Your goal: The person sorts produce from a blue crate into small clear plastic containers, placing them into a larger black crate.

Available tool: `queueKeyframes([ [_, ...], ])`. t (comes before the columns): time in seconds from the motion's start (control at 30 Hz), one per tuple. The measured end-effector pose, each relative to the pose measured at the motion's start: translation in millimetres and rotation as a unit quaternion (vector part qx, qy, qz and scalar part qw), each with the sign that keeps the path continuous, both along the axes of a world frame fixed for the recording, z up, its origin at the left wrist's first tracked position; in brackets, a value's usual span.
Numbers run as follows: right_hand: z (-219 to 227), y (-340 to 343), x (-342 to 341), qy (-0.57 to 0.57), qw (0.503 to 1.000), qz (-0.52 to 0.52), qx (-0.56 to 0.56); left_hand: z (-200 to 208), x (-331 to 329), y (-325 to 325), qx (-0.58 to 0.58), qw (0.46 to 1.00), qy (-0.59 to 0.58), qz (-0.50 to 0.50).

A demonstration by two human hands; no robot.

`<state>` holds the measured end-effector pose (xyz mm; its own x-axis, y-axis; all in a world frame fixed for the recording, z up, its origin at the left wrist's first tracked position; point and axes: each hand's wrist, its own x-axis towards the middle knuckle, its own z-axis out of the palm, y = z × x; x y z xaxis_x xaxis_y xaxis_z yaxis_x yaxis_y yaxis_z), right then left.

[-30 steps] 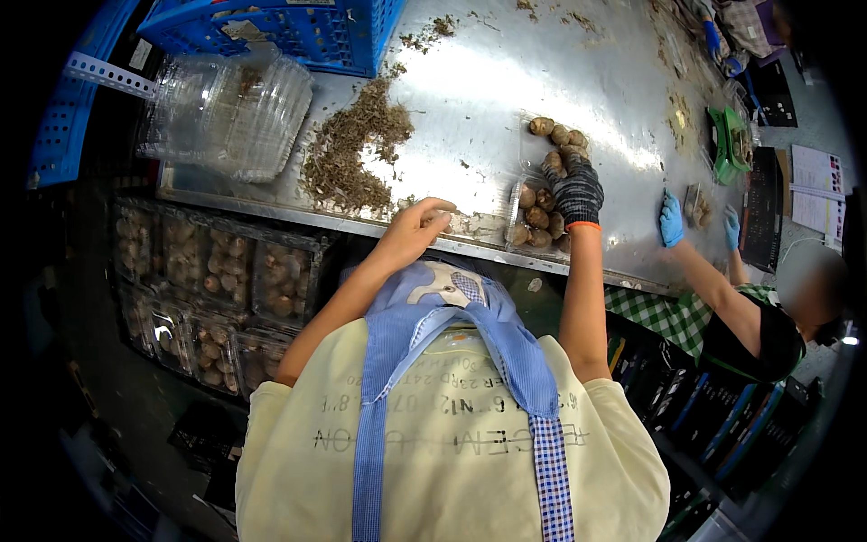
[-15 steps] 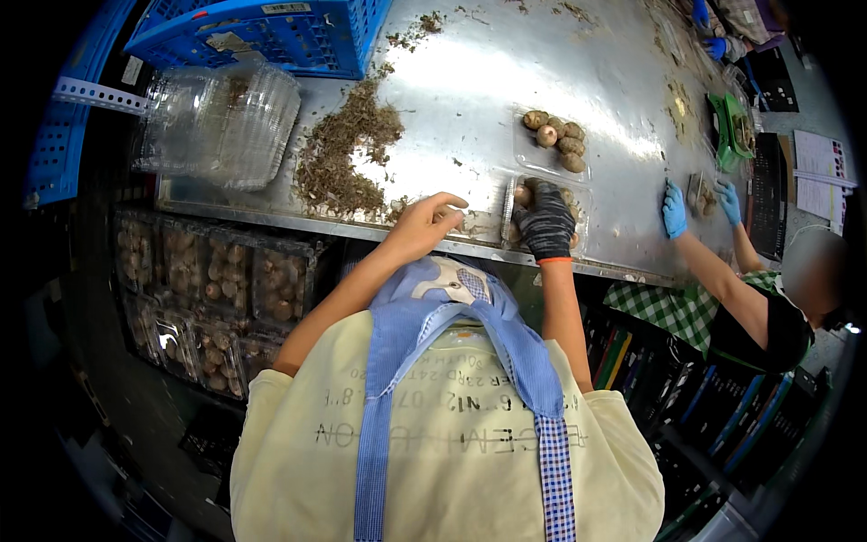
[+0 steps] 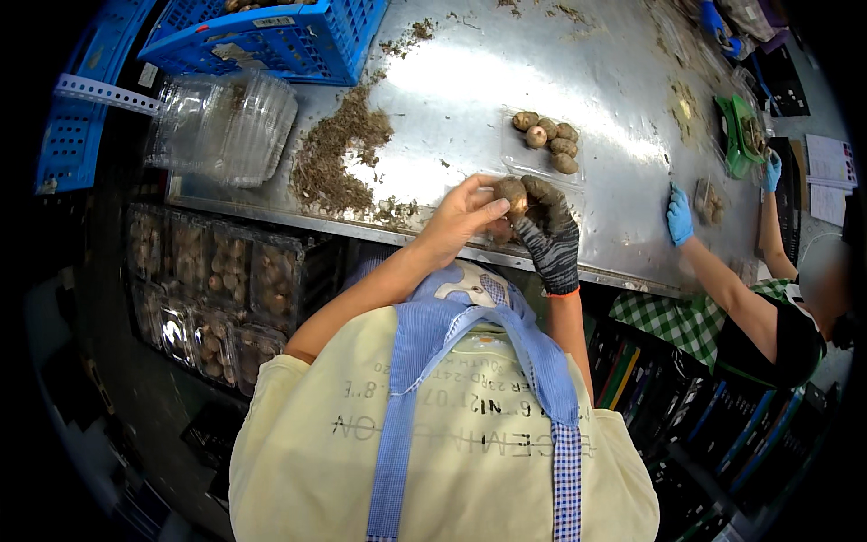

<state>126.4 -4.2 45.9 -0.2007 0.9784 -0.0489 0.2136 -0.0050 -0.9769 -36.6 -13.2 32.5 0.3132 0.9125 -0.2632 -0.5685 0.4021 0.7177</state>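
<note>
Above the table's near edge, my bare left hand (image 3: 462, 222) grips a roundish brown taro root (image 3: 511, 193) between thumb and fingers. My right hand (image 3: 554, 237), in a dark grey knitted glove with an orange cuff, curls round the same root's right side, fingertips and thumb against it. Below my hands lies a clear plastic tray, mostly hidden by the glove, with brown roots in it. Just beyond, another clear tray (image 3: 517, 159) holds several taro roots (image 3: 564, 146) grouped at its far side.
A heap of dry root scraps (image 3: 334, 158) lies left on the metal table (image 3: 433, 117). Stacked clear trays (image 3: 226, 126) and a blue crate (image 3: 262, 45) stand farther left. Filled packs (image 3: 226, 271) sit below the edge. At right, a co-worker's blue-gloved hand (image 3: 679, 217) rests near another pack (image 3: 710, 200).
My right hand has lifted off the near tray and turned toward my left. My left hand has moved right and now holds a taro root. The co-worker's far hand has moved away.
</note>
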Motion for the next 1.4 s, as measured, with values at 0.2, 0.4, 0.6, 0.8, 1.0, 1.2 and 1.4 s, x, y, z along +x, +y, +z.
queueKeyframes([
  [0.2,7.1,9.0,24.2,-0.054,0.998,0.026,0.026,12.7,25.4,-7.3,0.118,0.979,0.13,0.104],
  [0.4,2.9,18.6,44.8,-0.329,0.878,0.121,0.325,22.9,55.9,-18.4,0.184,0.932,0.301,0.084],
  [0.6,-8.2,36.1,72.9,-0.273,0.877,0.148,0.367,22.1,81.6,-25.8,0.132,0.98,0.103,0.106],
  [0.8,-17.4,50.1,81.6,-0.215,0.847,0.195,0.446,24.0,92.5,-34.9,0.154,0.958,0.142,0.197],
  [1.0,20.9,49.0,58.9,-0.137,0.934,0.293,0.154,38.0,82.8,-34.9,0.217,0.852,0.428,0.211],
  [1.2,-6.5,68.4,51.2,-0.139,0.895,0.281,0.317,39.6,71.6,-14.5,0.123,0.924,0.288,0.219],
  [1.4,-33.0,85.6,53.8,-0.126,0.855,0.238,0.443,27.3,62.3,13.3,0.157,0.923,0.295,0.189],
])
